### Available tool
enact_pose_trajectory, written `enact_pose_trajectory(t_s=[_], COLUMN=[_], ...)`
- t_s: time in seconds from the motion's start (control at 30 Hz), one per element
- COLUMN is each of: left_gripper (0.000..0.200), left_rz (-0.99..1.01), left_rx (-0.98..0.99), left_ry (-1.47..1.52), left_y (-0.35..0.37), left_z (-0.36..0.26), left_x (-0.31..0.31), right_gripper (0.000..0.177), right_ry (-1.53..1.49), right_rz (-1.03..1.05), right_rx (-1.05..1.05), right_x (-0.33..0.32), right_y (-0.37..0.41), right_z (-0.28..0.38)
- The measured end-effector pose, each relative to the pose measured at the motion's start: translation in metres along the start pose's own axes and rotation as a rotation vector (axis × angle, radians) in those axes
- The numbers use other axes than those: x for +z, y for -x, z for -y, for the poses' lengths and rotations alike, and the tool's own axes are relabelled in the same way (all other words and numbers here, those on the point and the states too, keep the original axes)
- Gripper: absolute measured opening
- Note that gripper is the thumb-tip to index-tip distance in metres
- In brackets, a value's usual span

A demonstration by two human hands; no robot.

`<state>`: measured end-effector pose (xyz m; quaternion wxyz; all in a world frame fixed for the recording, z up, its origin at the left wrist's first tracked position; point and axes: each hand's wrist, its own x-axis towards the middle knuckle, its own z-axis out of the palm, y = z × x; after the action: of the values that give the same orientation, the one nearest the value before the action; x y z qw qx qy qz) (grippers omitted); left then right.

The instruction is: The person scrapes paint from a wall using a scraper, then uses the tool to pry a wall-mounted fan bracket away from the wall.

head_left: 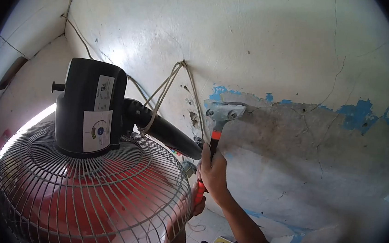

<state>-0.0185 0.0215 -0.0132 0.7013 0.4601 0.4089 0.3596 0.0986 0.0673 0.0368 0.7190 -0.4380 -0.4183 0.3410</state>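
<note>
A long-handled scraper (215, 135) with a wide metal head and a black and red-orange handle is held up at the wall (284, 152). Its head lies just below the ragged edge of peeling blue paint (217, 92). My right hand (213, 171) is wrapped round the middle of the handle. Lower down, my left hand (199, 204) grips the red-orange end, partly covered by the fan's guard. Close to my right hand is the end of the fan's black neck (170, 131).
A fan (89, 107) with a wire guard and red blades fills the left side, close to my arms. A looped cord (166, 84) ties its neck to a point on the wall. Cracks and blue paint patches (359, 115) mark the wall at right.
</note>
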Motion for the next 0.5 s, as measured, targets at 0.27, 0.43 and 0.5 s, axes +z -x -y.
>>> enact_pose_trajectory(t_s=[0.27, 0.43, 0.5], left_gripper=[0.047, 0.047, 0.047], left_rz=[0.13, 0.103, 0.104], left_rx=[-0.024, 0.075, 0.044], left_ry=[0.043, 0.015, -0.036], left_y=[-0.009, -0.019, -0.011], left_z=[0.002, -0.015, -0.003], left_x=[-0.007, -0.005, -0.009], right_gripper=[0.036, 0.037, 0.041], right_ry=[0.038, 0.0, -0.001], right_rz=[-0.004, 0.002, -0.03], right_rx=[0.007, 0.016, -0.016], right_x=[-0.002, 0.008, 0.004], right_y=[-0.002, -0.008, 0.005], right_z=[0.0, 0.02, 0.009])
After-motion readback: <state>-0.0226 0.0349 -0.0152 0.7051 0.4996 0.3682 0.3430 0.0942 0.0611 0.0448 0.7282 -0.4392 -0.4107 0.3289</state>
